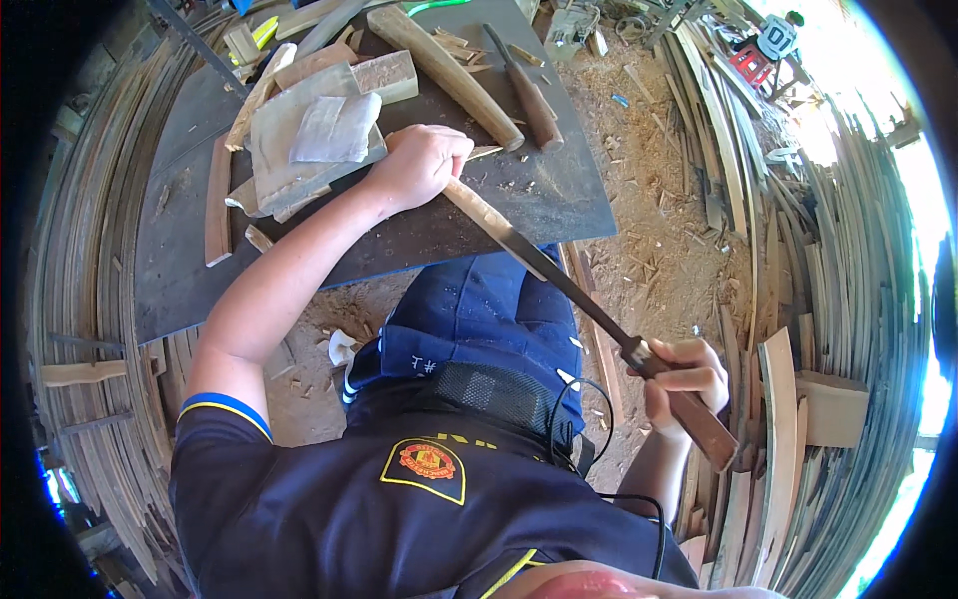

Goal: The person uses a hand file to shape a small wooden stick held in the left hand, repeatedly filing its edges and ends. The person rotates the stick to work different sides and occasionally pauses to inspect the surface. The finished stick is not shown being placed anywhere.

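My left hand (424, 163) is closed around a pale strip of wood (477, 212) just over the near edge of the dark table. In my right hand (687, 382), off to the right of my lap, is the brown wooden handle (704, 429) of a long, flat, dark file (574, 290). Its blade slants up and left to the wood strip and appears to lie against it. My left fingers hide the strip's far end. Beside my left wrist, a folded whitish cloth (332, 130) rests on a broad wooden block (274, 150).
On the dark table (190, 290) lie a thick round wooden club (449, 80), a wooden-handled tool (529, 95), offcuts and shavings. Long boards (848, 299) are stacked along both sides. Sawdust and chips cover the floor (649, 200). A person (776, 40) sits far right. A black cable (599, 419) hangs near my waist.
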Available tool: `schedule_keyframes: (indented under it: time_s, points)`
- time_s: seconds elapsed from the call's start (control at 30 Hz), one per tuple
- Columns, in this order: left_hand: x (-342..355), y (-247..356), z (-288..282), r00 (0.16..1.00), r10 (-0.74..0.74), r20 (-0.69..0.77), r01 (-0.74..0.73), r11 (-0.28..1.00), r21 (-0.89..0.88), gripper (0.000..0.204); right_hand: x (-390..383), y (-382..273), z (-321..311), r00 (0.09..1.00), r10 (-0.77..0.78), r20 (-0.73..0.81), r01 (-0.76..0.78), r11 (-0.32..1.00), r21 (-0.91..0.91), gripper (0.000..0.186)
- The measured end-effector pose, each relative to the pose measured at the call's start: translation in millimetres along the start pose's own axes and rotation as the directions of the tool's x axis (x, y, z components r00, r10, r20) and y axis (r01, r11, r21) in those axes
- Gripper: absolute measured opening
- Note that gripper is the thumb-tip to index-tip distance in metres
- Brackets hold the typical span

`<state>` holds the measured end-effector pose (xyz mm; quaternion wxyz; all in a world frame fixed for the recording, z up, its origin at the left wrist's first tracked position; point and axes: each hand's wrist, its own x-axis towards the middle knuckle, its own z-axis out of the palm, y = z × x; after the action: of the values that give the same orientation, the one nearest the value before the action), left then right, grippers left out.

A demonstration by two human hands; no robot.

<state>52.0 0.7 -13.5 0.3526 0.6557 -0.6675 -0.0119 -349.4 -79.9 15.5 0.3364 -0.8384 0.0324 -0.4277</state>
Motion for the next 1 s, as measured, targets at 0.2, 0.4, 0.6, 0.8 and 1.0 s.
schedule_keyframes:
  time_s: [0.2,0.4,0.6,0.8,1.0]
  points:
    - [1.0,-0.5,-0.8,1.000,0.007,0.021,-0.007,1.000,0.008,0.011,21.3,16.9,39.2,0.994,0.062,-0.090,-0.049,0.988,0.144,0.020]
    - [0.9,0.4,-1.1,1.000,-0.021,0.009,0.021,1.000,0.010,0.011,12.0,2.9,19.0,0.995,0.078,-0.065,-0.068,0.987,0.143,0.024]
    - [5.2,-0.2,-0.3,1.000,0.018,0.000,-0.018,1.000,-0.003,0.012,15.2,5.0,43.0,0.969,0.164,-0.185,-0.114,0.961,0.253,0.020]
    - [0.6,-0.8,-1.3,1.000,0.009,0.005,-0.008,1.000,-0.004,0.012,24.7,3.1,22.7,0.999,-0.023,0.031,0.023,1.000,0.014,0.021]
    - [2.3,-0.7,-0.2,1.000,-0.006,0.010,0.006,1.000,-0.007,0.012,12.0,4.7,33.6,0.996,0.048,-0.072,-0.037,0.989,0.142,0.019]
